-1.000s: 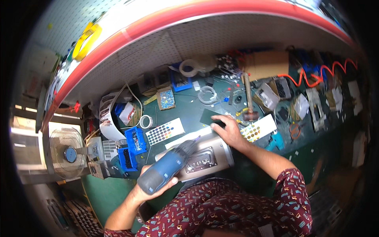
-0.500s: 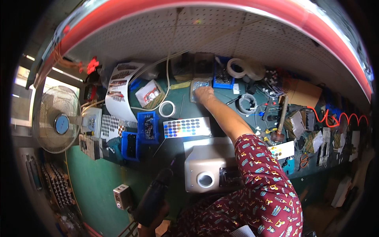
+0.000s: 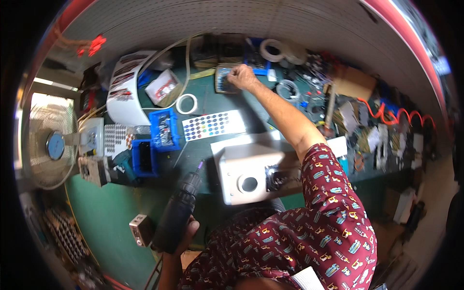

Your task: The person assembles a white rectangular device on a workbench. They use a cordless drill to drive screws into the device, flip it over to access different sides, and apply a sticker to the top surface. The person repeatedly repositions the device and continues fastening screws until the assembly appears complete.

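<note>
My left hand (image 3: 187,238) is wrapped round a black power screwdriver (image 3: 174,212), its purple-tipped bit pointing up and away over the bench edge. My right arm stretches across the bench, and my right hand (image 3: 243,77) hangs over a shallow box (image 3: 222,86) of small bright parts. Its fingers are drawn together in a pinch; whatever may be in them is too small to make out. In front of me a silvery metal housing (image 3: 228,179) with a round ring on its face rests at the bench edge. White paper lies under its far side.
A sheet of coloured round stickers (image 3: 212,126), a white tape roll (image 3: 186,104) and blue bins (image 3: 165,140) of small parts lie on the green bench. At the far left stands a fan (image 3: 48,145). A red coiled hose (image 3: 386,116) and tools crowd the right side.
My right hand has lifted slightly from the box of parts, its fingers pinched. The screwdriver in my left hand has come further into view as the whole view shifted.
</note>
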Available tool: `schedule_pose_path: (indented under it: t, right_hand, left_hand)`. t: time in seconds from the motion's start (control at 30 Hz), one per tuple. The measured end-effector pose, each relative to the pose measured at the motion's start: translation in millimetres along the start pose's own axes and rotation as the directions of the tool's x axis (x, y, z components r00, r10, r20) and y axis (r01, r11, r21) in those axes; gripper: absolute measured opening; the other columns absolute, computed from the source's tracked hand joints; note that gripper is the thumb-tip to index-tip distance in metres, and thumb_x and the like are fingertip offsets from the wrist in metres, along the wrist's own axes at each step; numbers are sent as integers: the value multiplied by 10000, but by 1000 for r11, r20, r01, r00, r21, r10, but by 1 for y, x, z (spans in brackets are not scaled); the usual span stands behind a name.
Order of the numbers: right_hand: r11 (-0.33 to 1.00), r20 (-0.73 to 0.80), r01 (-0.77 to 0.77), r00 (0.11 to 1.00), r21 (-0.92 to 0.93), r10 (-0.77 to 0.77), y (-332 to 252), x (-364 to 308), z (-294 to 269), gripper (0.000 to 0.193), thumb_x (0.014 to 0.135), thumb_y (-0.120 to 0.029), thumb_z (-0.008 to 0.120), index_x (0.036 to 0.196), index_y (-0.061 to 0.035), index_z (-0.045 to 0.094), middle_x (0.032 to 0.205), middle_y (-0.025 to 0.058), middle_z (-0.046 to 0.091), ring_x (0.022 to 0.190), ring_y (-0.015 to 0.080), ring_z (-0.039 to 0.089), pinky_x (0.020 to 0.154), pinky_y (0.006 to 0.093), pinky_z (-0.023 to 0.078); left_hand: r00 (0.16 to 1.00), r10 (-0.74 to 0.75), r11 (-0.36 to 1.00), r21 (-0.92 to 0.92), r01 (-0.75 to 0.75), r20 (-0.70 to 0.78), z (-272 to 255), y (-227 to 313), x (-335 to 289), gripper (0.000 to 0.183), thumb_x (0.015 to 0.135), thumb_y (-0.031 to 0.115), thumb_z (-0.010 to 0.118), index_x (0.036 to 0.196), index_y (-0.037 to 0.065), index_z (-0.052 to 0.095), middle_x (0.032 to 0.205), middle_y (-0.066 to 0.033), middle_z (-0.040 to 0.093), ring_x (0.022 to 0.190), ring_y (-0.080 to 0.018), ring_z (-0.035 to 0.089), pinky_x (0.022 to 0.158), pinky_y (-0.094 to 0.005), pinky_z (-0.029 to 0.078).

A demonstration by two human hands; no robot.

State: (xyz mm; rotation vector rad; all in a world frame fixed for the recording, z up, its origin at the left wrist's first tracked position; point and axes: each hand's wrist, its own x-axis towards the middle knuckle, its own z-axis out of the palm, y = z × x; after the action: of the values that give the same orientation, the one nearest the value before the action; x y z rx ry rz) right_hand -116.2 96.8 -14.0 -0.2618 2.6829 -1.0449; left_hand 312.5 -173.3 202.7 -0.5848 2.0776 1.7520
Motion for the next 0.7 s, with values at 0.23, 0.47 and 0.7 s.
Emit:
schedule_pose_path:
  t: [0.23, 0.47, 0.7]
  right_hand:
    - [484, 109, -87, 994, 870, -18, -77, -234, -109, 195, 978, -153, 676, 1049, 26, 642, 1003, 135, 724, 781, 172, 728, 697, 293, 615]
    - [-20, 105, -104, 962, 994, 252, -55, -435, -70, 260, 939, -71, 737, 1143, 47, 627, 971, 141, 720, 838, 203, 737, 738, 295, 642]
    - [-337, 56, 39, 962, 941, 267, -15, -488, -54, 152, 996, -96, 668, 1108, 3, 646, 978, 106, 708, 823, 169, 717, 784, 304, 623]
  left_hand:
    - [886, 367, 882, 196, -428, 284, 14, 19, 34, 178, 884, 110, 741, 1029, 46, 658, 803, -26, 608, 743, -150, 583, 679, -329, 484]
    - [765, 283, 834, 245, -494, 579, 70, 48, 44, 264, 822, 204, 829, 1006, 63, 703, 732, -36, 656, 648, -180, 621, 631, -338, 500]
    - [608, 219, 695, 315, -646, 763, 125, 68, 38, 267, 819, 257, 858, 934, 54, 728, 759, -86, 706, 653, -232, 671, 614, -351, 510]
